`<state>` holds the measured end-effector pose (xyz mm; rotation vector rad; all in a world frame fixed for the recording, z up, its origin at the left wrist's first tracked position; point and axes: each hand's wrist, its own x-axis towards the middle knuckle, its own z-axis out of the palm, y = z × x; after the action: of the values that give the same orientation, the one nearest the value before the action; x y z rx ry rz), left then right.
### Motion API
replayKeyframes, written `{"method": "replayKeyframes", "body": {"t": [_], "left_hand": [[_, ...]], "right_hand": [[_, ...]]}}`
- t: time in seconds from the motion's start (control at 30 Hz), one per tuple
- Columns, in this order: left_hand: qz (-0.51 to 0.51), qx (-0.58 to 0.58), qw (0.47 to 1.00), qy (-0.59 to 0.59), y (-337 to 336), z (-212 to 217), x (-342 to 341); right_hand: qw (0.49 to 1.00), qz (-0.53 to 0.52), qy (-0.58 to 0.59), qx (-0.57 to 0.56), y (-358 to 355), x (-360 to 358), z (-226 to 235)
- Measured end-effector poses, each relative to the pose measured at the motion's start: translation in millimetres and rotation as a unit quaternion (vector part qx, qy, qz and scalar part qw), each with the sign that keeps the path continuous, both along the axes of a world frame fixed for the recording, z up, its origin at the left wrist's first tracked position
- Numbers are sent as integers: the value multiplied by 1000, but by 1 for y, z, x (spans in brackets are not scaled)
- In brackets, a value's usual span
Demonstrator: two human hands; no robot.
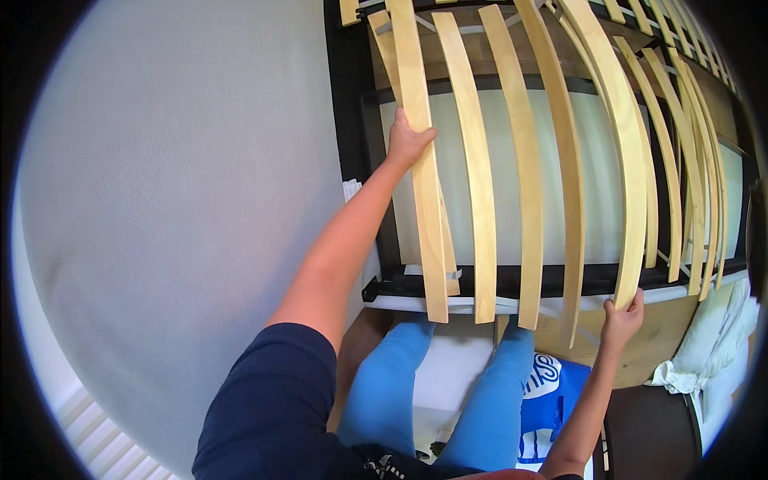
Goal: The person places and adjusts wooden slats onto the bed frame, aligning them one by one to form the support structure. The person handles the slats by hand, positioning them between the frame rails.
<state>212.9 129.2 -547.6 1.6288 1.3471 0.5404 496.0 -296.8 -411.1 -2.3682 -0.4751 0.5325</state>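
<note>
My left hand (410, 142) is closed around the leftmost pale wooden bed slat (424, 204), its thumb at the slat's right edge. My right hand (623, 322) grips the near end of another curved bed slat (630, 160) farther right. Between them, several slats (478, 176) lie spaced out, their near ends sticking out past the black bed frame (512, 280). White straps (480, 30) run across some slats. Under the leftmost slat, another slat (450, 256) lies partly hidden at a slant.
A large grey fabric surface (184, 200) rises along the left. Below the frame, a blue bag (560, 392) lies beside my legs. White cloth (712, 336) and a dark brown panel (652, 432) are at the lower right. More slats (688, 152) crowd together at the right.
</note>
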Motion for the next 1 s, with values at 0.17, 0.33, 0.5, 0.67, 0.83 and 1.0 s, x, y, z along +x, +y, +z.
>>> {"method": "replayKeyframes", "body": {"t": [0.17,0.33,0.5,0.67,0.83,1.0], "left_hand": [[0,1,998,62,18,-11,12],[-15,2,997,75,33,-26,26],[-14,7,989,147,34,-57,22],[-22,-24,990,140,31,-48,36],[-42,4,984,174,35,-46,43],[-52,-44,979,194,36,-38,46]], "right_hand": [[1000,4,13,28,10,-7,6],[1000,1,23,1,-2,-7,-5],[1000,5,15,4,3,-13,-12],[1000,-10,17,-2,-5,-10,-21],[999,-32,-20,-26,0,-17,-36],[995,-13,-12,-99,29,-12,-39]]}}
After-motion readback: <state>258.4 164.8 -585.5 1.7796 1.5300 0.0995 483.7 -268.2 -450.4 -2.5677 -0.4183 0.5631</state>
